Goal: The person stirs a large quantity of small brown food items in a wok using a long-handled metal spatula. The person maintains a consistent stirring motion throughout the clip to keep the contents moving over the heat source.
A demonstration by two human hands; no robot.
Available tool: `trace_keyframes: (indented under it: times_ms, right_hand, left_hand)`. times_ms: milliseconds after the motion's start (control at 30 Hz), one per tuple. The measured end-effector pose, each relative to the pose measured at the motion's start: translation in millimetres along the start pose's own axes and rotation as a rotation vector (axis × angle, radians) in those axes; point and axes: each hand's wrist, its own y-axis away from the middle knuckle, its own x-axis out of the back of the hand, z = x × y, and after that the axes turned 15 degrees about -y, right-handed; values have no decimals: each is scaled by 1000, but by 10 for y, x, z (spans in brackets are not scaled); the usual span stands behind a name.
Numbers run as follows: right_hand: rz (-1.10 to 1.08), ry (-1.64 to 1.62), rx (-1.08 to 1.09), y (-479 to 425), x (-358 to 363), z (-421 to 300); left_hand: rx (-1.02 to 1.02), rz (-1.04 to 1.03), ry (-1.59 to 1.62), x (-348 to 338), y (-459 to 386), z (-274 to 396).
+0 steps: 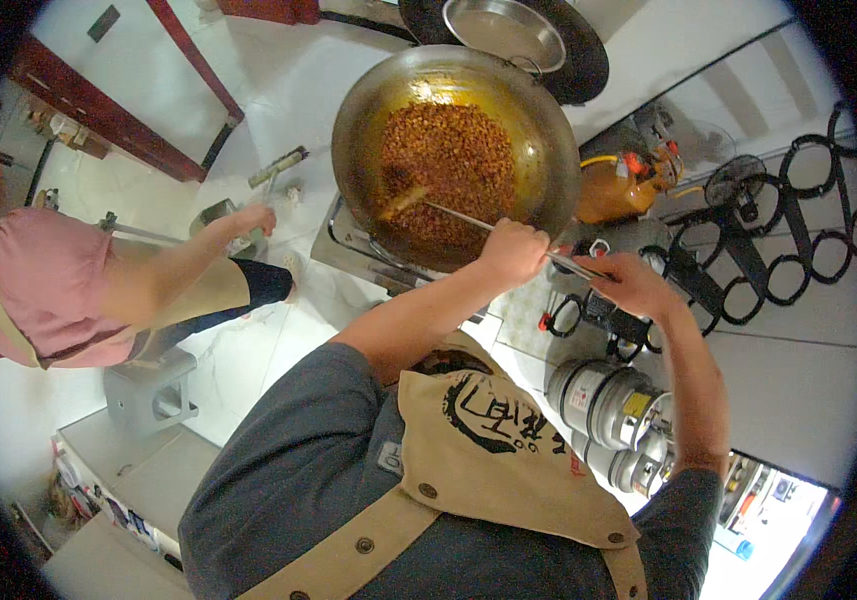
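A large metal wok (pixel 548 112) stands on a steel stove (pixel 346 247) before me, holding a reddish-brown chopped or granular food (pixel 451 150) with yellow oil around it. Both my hands grip one long metal handle (pixel 466 217), whose far end reaches into the food at the lower left; the tool's head is partly sunk, so its kind is unclear. My left hand (pixel 515 251) is closed around the shaft near the wok's lower rim. Farther back, to the right and outside the wok, my right hand (pixel 627 281) holds the handle's end.
A co-worker in a pink cap (pixel 45 277) bends at the left, an arm over a long-handled brush (pixel 278 166). Behind the wok sits a steel basin (pixel 503 34) in a dark pan (pixel 586 71). At right are an orange gas cylinder (pixel 616 195), black ring racks (pixel 743 232) and steel kegs (pixel 608 401).
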Motion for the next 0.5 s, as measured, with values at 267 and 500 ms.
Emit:
trace_keyframes:
  times_ms: [267, 500]
  right_hand:
    - [242, 418, -197, 1248, 230, -461]
    - [179, 224, -467, 1437, 586, -809]
  left_hand:
    - [-134, 197, 179, 26, -503, 1151]
    - [-158, 144, 381, 141, -655, 1588]
